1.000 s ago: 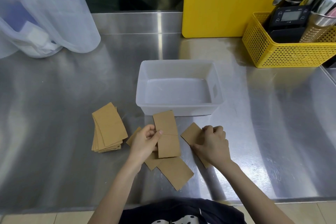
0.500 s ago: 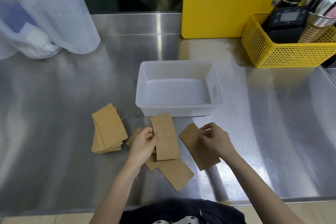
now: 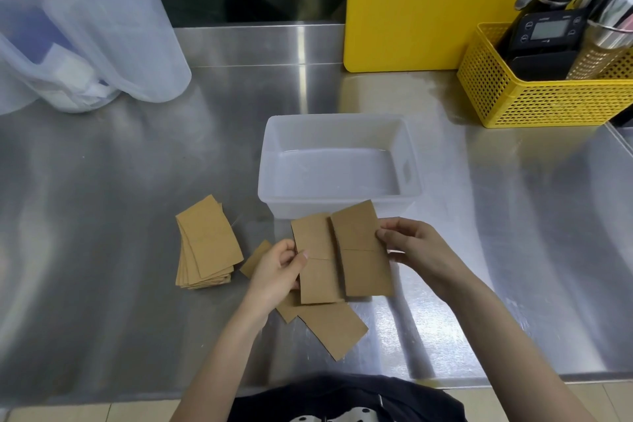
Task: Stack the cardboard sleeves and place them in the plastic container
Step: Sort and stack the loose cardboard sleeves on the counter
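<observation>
My left hand (image 3: 277,272) pinches the left edge of a flat brown cardboard sleeve (image 3: 317,260), held upright above the counter. My right hand (image 3: 416,248) grips another sleeve (image 3: 361,252) by its right edge, and that sleeve overlaps the right side of the first. Both hang just in front of the translucent plastic container (image 3: 272,161), which holds nothing. A stack of several sleeves (image 3: 207,243) lies to the left. Loose sleeves (image 3: 334,327) lie flat under my hands, one (image 3: 255,257) peeking out behind my left hand.
A yellow perforated basket (image 3: 534,103) with a digital scale and metal tools stands at the back right. A yellow cutting board (image 3: 418,3) leans against the back wall. Translucent plastic pitchers (image 3: 102,24) stand at the back left. The steel counter's front edge (image 3: 102,387) runs below.
My right hand lifted a sleeve off the counter and brought it left, against the one in my left hand. My left hand stayed nearly in place.
</observation>
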`<state>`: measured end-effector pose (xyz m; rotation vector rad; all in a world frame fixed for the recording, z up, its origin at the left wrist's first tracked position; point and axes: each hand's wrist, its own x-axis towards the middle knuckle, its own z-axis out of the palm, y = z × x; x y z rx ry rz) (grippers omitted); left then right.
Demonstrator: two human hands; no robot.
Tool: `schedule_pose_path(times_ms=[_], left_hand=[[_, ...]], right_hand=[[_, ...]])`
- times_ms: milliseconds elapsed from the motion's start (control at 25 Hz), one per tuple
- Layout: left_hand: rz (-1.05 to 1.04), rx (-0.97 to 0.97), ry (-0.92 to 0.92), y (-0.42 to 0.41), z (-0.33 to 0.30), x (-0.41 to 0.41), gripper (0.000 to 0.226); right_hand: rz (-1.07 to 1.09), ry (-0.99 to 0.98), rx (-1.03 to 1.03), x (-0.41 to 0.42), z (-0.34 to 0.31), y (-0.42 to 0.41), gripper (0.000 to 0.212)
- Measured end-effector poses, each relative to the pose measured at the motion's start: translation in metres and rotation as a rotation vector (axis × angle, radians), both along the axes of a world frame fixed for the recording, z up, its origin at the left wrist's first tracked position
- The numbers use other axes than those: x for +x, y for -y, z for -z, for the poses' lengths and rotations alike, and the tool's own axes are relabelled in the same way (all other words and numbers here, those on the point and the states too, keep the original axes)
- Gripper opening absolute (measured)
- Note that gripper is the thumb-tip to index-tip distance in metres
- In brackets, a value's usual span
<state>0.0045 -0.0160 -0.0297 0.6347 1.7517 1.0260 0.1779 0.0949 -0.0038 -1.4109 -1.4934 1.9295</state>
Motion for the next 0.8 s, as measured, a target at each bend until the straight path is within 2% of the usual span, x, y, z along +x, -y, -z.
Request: schedule_pose_path(times_ms=[120, 320, 440, 560, 800], left_hand=[[0.031, -0.013, 0.014, 0.0, -0.002, 0.002, 0.026], [0.007, 0.001, 0.077, 0.002, -0.003, 0.005, 0.02], [0.021, -0.007, 0.085, 0.001, -0.004, 0.008, 0.029], [0.019, 0.011, 0.1, 0.001, -0.007, 0.009, 0.008], [-0.038, 0.008, 0.076, 0.006, -0.008, 0.001, 0.016]], right_hand=[[0.009, 0.003, 0.019, -0.012, 0.004, 0.008, 0.015], [0.019, 0.061, 0.064, -0.024, 0.011, 0.015, 0.013], [0.005, 0.099, 0.101, -0.03, 0.015, 0.02, 0.014], [0.0, 0.122, 0.144, -0.034, 0.018, 0.023, 0.014], [-0.057, 0.136, 0.166, -0.042, 0.018, 0.025, 0.013]])
